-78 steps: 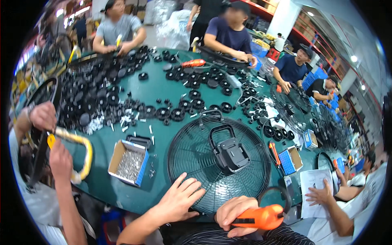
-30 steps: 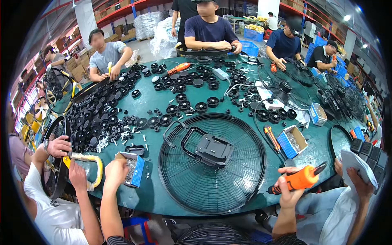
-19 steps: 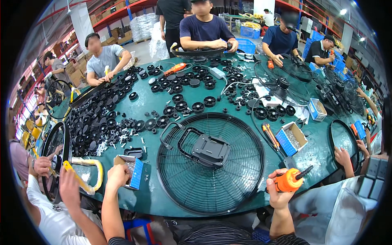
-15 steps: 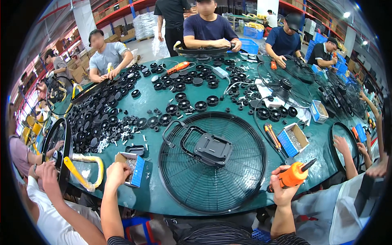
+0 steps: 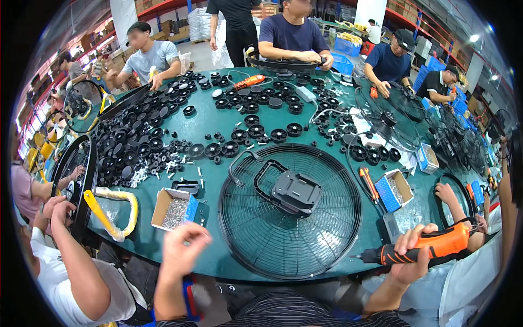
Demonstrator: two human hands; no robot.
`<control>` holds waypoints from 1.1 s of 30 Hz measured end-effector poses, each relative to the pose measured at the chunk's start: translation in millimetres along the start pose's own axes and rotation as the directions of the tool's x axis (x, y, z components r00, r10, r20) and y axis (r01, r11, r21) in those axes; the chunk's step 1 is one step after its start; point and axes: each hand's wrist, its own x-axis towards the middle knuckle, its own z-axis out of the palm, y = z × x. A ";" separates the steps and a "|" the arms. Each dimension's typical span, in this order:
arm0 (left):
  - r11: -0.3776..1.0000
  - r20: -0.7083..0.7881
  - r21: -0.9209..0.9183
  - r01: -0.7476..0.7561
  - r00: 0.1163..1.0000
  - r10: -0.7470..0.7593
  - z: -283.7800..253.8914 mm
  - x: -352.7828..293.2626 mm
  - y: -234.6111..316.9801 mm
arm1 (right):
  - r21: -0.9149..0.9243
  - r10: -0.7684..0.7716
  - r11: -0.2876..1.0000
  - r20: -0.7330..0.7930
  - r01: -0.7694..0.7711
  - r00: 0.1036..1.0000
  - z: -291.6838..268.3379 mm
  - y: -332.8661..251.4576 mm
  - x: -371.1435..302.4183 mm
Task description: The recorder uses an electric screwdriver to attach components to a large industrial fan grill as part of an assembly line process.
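A round black wire fan grille (image 5: 290, 210) lies flat on the green tabletop (image 5: 218, 122) at the lower centre of the frame, with a black mounting bracket (image 5: 297, 192) sitting on its hub and a bent black handle beside the bracket. Whether the bracket is already screwed down cannot be told from here; no screw heads are clear enough to count.

The right hand (image 5: 412, 256), at the lower right, is wrapped tight round an orange and black electric screwdriver (image 5: 422, 249). Its bit points left toward the grille's rim and sits just at the rim's edge, not on the bracket, so no fastening is in progress right now.

The left hand (image 5: 182, 249), at the lower left of centre, is curled loosely with the fingers bent; it seems to hold nothing, though a small screw pinched in the fingertips would be too small to see. It hangs just below an open cardboard box of screws (image 5: 174, 207).

By my reading the assembly is at an early-to-middle stage: parts are laid in place, and driving the fasteners looks to be left.
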 end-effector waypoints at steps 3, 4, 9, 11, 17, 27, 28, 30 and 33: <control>0.923 0.314 -0.383 -0.021 0.937 0.152 62.4 -27.3 17.7 | 0.388 0.141 0.906 0.100 -0.169 0.985 44.8 0.9 -11.7; 0.913 0.374 -0.407 -0.003 0.912 0.170 75.8 -36.1 24.4 | 0.432 0.189 0.872 0.142 -0.233 0.972 58.5 4.4 -16.2; 0.928 0.360 -0.347 -0.136 0.894 0.266 95.9 -50.7 26.7 | 0.429 0.353 0.772 0.324 -0.469 0.878 92.7 19.0 -35.4; 0.923 0.340 -0.346 -0.166 0.895 0.288 94.3 -51.4 27.6 | 0.425 0.373 0.765 0.320 -0.484 0.871 94.4 20.7 -38.7; 0.943 0.415 -0.229 -0.243 0.852 0.320 90.9 -50.9 28.2 | 0.426 0.364 0.761 0.344 -0.490 0.865 93.6 26.3 -45.7; 0.967 0.565 -0.235 -0.103 0.794 0.222 91.9 -43.7 24.9 | 0.334 0.411 0.782 0.357 -0.526 0.839 93.6 30.6 -48.7; 0.965 0.615 -0.260 -0.019 0.768 0.181 91.4 -44.7 25.0 | 0.342 0.382 0.777 0.412 -0.529 0.827 89.4 32.2 -48.6; 0.956 0.623 -0.274 0.102 0.776 0.096 91.9 -49.5 25.4 | 0.343 0.338 0.786 0.457 -0.514 0.823 83.8 35.3 -51.8; 0.886 0.631 -0.353 0.300 0.776 -0.011 92.2 -60.8 21.5 | 0.324 0.333 0.817 0.410 -0.477 0.849 85.8 32.5 -56.1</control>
